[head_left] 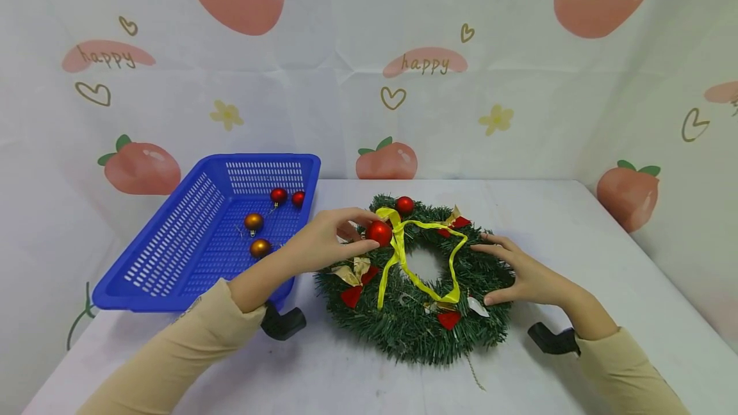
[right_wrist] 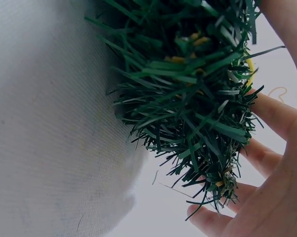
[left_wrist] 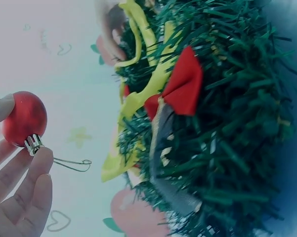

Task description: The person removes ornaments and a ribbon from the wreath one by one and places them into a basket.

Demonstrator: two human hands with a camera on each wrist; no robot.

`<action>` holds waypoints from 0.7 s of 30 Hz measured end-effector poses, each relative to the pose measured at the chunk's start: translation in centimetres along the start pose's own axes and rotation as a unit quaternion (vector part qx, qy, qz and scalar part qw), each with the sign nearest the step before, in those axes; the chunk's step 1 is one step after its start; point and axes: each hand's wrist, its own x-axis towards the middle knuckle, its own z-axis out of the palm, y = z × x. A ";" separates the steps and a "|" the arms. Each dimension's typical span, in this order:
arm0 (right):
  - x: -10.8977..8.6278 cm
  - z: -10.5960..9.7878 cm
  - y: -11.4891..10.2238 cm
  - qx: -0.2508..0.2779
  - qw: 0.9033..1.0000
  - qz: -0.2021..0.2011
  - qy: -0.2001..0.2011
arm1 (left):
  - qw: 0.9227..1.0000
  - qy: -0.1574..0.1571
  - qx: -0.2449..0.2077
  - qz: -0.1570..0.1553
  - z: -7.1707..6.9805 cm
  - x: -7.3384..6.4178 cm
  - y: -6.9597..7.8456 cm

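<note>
My left hand (head_left: 328, 241) pinches a red Christmas ball (head_left: 380, 234) over the left part of a green wreath (head_left: 403, 332). In the left wrist view the ball shows a silver cap with a thin wire hook (left_wrist: 74, 164) hanging free beside the wreath. My right hand (head_left: 521, 274) rests on the wreath's right side, fingers and thumb spread apart; the right wrist view shows the fingertips at its green bristles (right_wrist: 188, 108). A yellow ribbon (head_left: 398, 235) lies over the wreath, which also carries red bows (head_left: 448, 319) and another red ball (head_left: 405, 205) at its far edge.
A blue plastic basket (head_left: 158, 303) stands left of the wreath. Two red balls (head_left: 278, 195) and two orange-gold balls (head_left: 254, 222) lie in it. The white table (head_left: 553, 210) meets a patterned cloth backdrop (head_left: 340, 107) behind.
</note>
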 end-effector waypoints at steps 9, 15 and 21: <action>0.0 0.0 0.1 0.004 1.000 0.005 -0.002 | 0.998 0.051 0.037 -0.009 -2.1 -0.3 0.1; 0.0 0.0 0.1 0.006 1.000 0.003 -0.004 | 0.995 0.090 0.041 -0.023 -3.7 -0.5 -0.8; -0.1 0.0 0.1 0.008 1.000 0.009 -0.006 | 0.991 0.113 0.049 -0.059 -5.4 -0.8 -2.2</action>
